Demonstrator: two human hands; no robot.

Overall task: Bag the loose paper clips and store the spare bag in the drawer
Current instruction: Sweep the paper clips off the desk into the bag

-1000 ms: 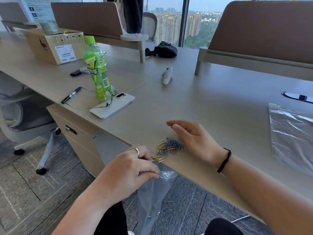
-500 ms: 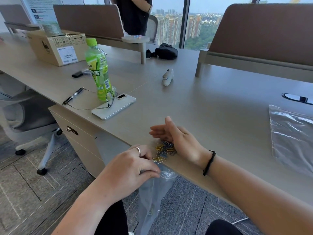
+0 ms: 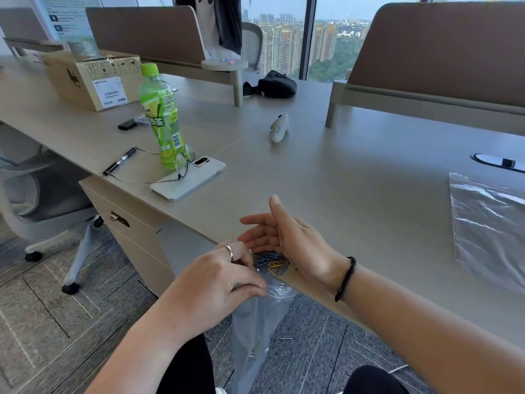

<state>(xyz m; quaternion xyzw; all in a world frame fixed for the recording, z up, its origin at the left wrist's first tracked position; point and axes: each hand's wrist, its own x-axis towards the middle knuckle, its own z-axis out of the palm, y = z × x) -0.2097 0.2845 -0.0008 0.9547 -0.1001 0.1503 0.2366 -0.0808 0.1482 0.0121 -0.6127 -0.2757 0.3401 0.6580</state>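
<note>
A small heap of thin wire paper clips [image 3: 272, 261], blue and yellow, lies at the very front edge of the smooth grey-brown laminate bench [image 3: 355, 177], some of them tipping over the lip. Directly beneath that edge hangs a clear, limp plastic bag [image 3: 257, 334], its mouth held up against the bench front, apparently so the clips can drop straight in. The left hand [image 3: 216, 282], wearing a ring, pinches the bag's rim between curled fingers and thumb to keep the mouth open. The right hand [image 3: 287, 240], with a black band at the wrist, stands on its edge just behind the heap, fingers straight and together like a scraper, gripping nothing; it looks set to sweep the clips forward. Well to the right a second clear, crinkled plastic bag [image 3: 488, 226] lies flat on the bench, presumably the spare. The pale drawer unit [image 3: 127, 226] with a metal lock sits under the bench to the left, closed.
</note>
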